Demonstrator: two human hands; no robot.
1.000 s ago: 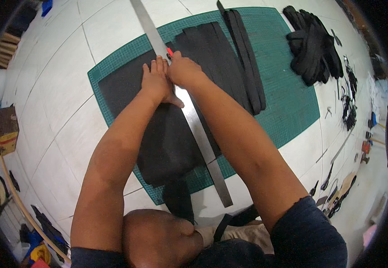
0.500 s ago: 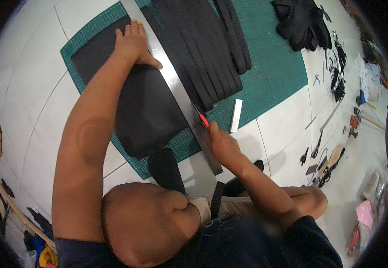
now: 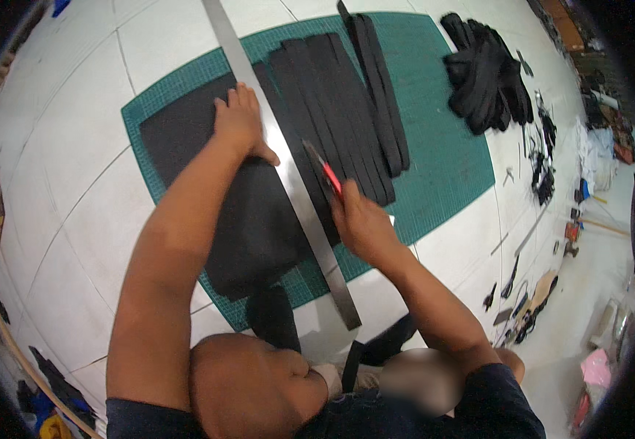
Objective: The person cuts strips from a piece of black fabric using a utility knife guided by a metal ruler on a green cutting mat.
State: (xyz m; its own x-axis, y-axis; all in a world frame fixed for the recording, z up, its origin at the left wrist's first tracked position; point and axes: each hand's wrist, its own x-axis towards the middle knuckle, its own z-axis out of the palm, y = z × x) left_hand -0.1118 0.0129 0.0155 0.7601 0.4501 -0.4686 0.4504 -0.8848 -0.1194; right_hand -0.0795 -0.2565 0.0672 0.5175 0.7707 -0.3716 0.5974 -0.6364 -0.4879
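My left hand [image 3: 243,124] lies flat with spread fingers on black fabric [image 3: 252,212], its thumb and fingertips against a long metal ruler [image 3: 281,154]. The ruler runs slantwise across the fabric and past both edges of a green cutting mat [image 3: 442,146]. In my right hand [image 3: 365,223] is a cutter knife [image 3: 330,178] with a red handle, its blade pointing away from me. The blade is over the black material just right of the ruler; whether it touches, I cannot tell. Several cut black strips [image 3: 332,110] lie side by side farther right.
A bundle of black strips [image 3: 486,73] rests at the mat's far right corner. Black scraps [image 3: 544,161] and tools lie on the white tiled floor [image 3: 61,205] at right. A white block pokes out beside my right hand. My bent knee [image 3: 259,373] is close to the mat's near edge.
My right hand has moved the cutter knife away from me, along the ruler. The left hand stays on the ruler and fabric. The view has shifted, so the mat appears lower.
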